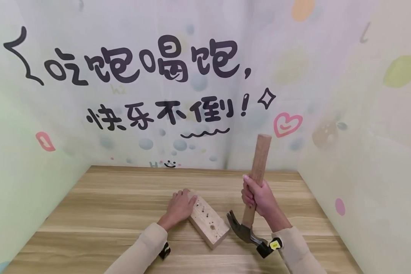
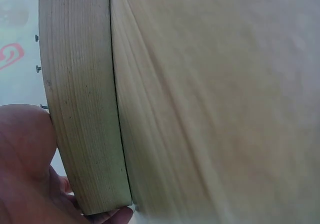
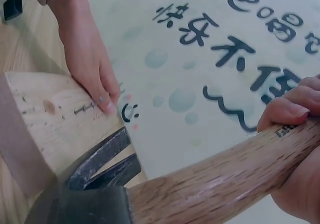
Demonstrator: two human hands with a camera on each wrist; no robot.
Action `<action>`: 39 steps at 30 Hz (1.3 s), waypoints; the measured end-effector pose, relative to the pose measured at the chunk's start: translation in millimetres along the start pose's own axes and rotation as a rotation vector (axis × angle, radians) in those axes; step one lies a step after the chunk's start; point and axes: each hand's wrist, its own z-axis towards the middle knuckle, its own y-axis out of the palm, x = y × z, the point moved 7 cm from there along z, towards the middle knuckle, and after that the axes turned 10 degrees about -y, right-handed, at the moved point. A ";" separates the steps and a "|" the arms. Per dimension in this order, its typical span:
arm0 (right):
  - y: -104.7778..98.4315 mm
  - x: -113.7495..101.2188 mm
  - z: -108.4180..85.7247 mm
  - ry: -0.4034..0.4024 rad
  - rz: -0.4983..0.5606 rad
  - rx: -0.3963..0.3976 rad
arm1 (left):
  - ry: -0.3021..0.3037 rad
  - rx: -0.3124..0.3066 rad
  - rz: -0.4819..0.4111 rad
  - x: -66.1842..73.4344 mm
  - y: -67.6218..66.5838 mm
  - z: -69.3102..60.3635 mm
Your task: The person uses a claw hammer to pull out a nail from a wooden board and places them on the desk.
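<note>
A pale wooden block (image 1: 209, 224) lies at a slant on the table, with several nails (image 3: 83, 107) standing out of its top and dark holes or marks around them. My left hand (image 1: 179, 207) grips its far left end, thumb on the top face and other fingertips around the end in the left wrist view. To the right of the block, my right hand (image 1: 263, 198) holds a claw hammer (image 1: 249, 217) by the middle of its wooden handle. The handle's end points up, and the dark head hangs low with its claw (image 3: 107, 159) turned toward the block, apart from it in the head view.
The wood-grain table (image 1: 123, 190) is bordered by a printed back wall (image 1: 140, 91) and side walls, the right one (image 1: 363, 152) beyond the right arm. Each wrist wears a black device, the right one (image 1: 275, 244) with a yellow label.
</note>
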 end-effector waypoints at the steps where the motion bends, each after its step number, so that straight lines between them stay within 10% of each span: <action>1: 4.3 -1.7 1.7 0.016 -0.025 -0.004 | -0.002 -0.001 -0.002 0.5 0.4 0.2; 18: 69.4 30.7 32.1 0.408 -0.391 -0.110 | 0.074 -0.049 0.002 10.7 8.9 5.8; 39: 84.8 70.1 62.3 0.456 -0.582 -0.105 | 0.194 -0.011 0.078 27.3 9.1 8.4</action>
